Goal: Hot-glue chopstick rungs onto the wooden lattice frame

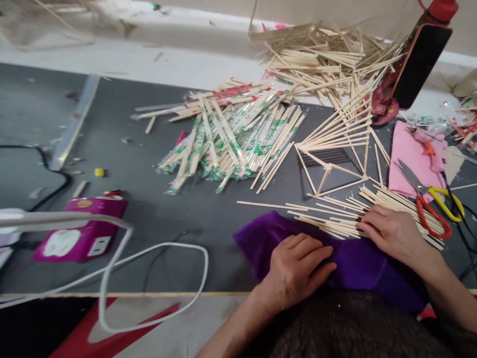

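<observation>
My left hand (298,266) lies flat with fingers stretched out on a purple cloth (357,263) that covers my lap. My right hand (389,231) rests palm down on a loose row of bare wooden sticks (335,219), fingertips touching them; whether it pinches one is unclear. Just beyond stands a frame of glued sticks (337,149) shaped like a fan over a box. A heap of chopsticks in green-printed wrappers (231,136) lies in the middle of the dark mat (126,144).
Red and yellow scissors (428,201) lie on a pink cloth (410,154) at right, beside a glue gun (428,144). More bare sticks (328,57) are piled at the back. A magenta power strip (80,231) and white cable (156,278) sit at left.
</observation>
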Available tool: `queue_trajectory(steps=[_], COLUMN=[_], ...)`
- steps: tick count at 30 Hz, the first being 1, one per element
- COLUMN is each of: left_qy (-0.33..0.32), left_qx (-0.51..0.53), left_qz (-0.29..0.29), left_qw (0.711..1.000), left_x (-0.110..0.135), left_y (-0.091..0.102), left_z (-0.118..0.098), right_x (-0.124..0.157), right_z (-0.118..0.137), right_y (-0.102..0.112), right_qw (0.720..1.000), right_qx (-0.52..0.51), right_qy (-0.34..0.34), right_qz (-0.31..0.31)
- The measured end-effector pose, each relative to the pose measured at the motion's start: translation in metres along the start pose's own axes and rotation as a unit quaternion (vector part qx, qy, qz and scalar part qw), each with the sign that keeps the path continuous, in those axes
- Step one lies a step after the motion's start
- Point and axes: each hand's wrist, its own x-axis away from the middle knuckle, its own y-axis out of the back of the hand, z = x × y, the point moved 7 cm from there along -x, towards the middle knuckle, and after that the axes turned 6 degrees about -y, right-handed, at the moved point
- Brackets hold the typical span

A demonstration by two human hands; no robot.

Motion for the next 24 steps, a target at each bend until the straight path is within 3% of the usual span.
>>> queue_trajectory(steps=[5, 9, 17, 24], left_qy=[-0.007, -0.004, 0.0, -0.009], left_qx=[-0.002, -0.004, 0.008, 0.019], left_qz=[-0.003, -0.005, -0.008, -0.015], left_qw=[1.0, 1.0, 1.0, 1.0], left_x=[-0.001, -0.001, -0.001, 0.001], left_y=[0.0, 0.0, 0.0, 0.0], left_z=[0.001, 0.002, 0.002, 0.001], right_x=[0.0, -0.002, -0.015, -0.014], right_z=[-0.003, -0.003, 0.015, 0.003], right_y=[-0.002, -0.003, -0.009, -0.006], right_qw=[0.999, 1.0, 0.995, 0.997], right_qx=[0.009, 0.019, 0.073, 0.055], right_qy=[-0.002, -0.004, 0.06, 0.039], right_qz=[0.031, 0.009, -0.013, -0.023])
